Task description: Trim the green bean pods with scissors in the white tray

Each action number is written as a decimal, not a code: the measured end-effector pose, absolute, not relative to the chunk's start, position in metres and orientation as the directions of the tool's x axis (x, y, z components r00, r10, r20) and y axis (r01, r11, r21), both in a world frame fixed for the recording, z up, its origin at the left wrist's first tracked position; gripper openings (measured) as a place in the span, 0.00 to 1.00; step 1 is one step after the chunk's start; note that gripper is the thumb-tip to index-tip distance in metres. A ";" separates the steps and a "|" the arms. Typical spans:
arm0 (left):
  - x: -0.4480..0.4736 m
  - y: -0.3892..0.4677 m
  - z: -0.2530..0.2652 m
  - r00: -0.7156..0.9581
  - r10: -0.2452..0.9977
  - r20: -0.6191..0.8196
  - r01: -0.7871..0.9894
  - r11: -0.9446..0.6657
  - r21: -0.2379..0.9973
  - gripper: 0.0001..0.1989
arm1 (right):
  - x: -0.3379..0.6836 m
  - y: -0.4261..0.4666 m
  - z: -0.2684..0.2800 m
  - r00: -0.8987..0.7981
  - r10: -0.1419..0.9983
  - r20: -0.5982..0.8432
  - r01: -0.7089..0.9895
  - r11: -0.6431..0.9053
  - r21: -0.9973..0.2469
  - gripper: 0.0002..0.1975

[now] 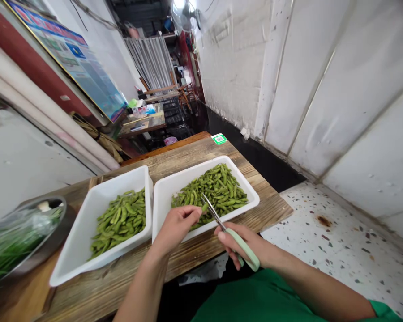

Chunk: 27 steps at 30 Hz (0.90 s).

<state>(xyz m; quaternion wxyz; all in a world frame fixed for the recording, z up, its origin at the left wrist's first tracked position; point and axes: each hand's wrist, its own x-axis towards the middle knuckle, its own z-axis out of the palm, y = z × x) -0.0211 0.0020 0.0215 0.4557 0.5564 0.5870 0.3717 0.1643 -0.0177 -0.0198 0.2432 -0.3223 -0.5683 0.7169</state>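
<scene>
Green pod pinched between thumb and fingertips of my left hand on the feed, so that grip is pressed together. My right hand is wrapped around mint-handled scissors, blades pointing up and away, right beside the pod; can't tell from here if they're touching it. Both hands sit over the near edge of the right white tray, which has a big heap of pods in it. Just left of that there's another white tray with a smaller pile. It's all on a wooden worktop. Far edge's got a green QR card, far left a metal bowl of blurry green stalks, partly under clear plastic.
</scene>
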 end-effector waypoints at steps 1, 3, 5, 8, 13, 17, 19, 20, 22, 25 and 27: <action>-0.021 0.002 0.023 0.051 0.991 -0.127 0.325 0.104 0.940 0.11 | 0.165 -0.018 -0.020 -0.670 0.719 -0.186 0.039 -0.216 -0.976 0.20; -0.021 0.002 0.025 0.084 0.987 -0.136 0.343 0.100 0.934 0.12 | 0.164 -0.018 -0.022 -0.656 0.728 -0.199 0.060 -0.212 -0.975 0.19; -0.021 0.003 0.025 0.115 0.982 -0.152 0.344 0.104 0.933 0.13 | 0.163 -0.018 -0.025 -0.646 0.734 -0.211 0.044 -0.240 -0.970 0.19; -0.022 0.004 0.023 0.150 0.966 -0.210 0.291 0.159 0.943 0.13 | 0.160 -0.017 -0.030 -0.629 0.743 -0.228 0.023 -0.275 -0.961 0.19; -0.025 0.008 0.020 0.193 0.929 -0.316 0.207 0.277 0.938 0.11 | 0.159 -0.015 -0.031 -0.616 0.751 -0.237 0.019 -0.287 -0.958 0.19; -0.026 0.010 0.019 0.202 0.917 -0.342 0.178 0.309 0.934 0.13 | 0.162 -0.013 -0.029 -0.614 0.747 -0.255 0.032 -0.299 -0.954 0.18; -0.026 0.011 0.017 0.190 0.923 -0.335 0.146 0.311 0.939 0.13 | 0.163 -0.012 -0.028 -0.622 0.740 -0.256 0.014 -0.317 -0.948 0.18; -0.026 0.011 0.016 0.177 0.930 -0.322 0.121 0.304 0.945 0.12 | 0.164 -0.012 -0.028 -0.632 0.734 -0.251 -0.009 -0.330 -0.944 0.19; -0.026 0.012 0.014 0.120 0.953 -0.277 0.074 0.270 0.960 0.11 | 0.164 -0.013 -0.028 -0.659 0.715 -0.233 -0.070 -0.367 -0.928 0.18; -0.026 0.014 0.013 -0.064 0.980 -0.188 0.020 0.190 0.982 0.13 | 0.164 -0.014 -0.027 -0.708 0.676 -0.207 -0.146 -0.427 -0.892 0.19; -0.025 0.015 0.013 -0.137 0.974 -0.181 -0.058 0.174 0.983 0.14 | 0.164 -0.016 -0.026 -0.734 0.651 -0.196 -0.160 -0.445 -0.881 0.19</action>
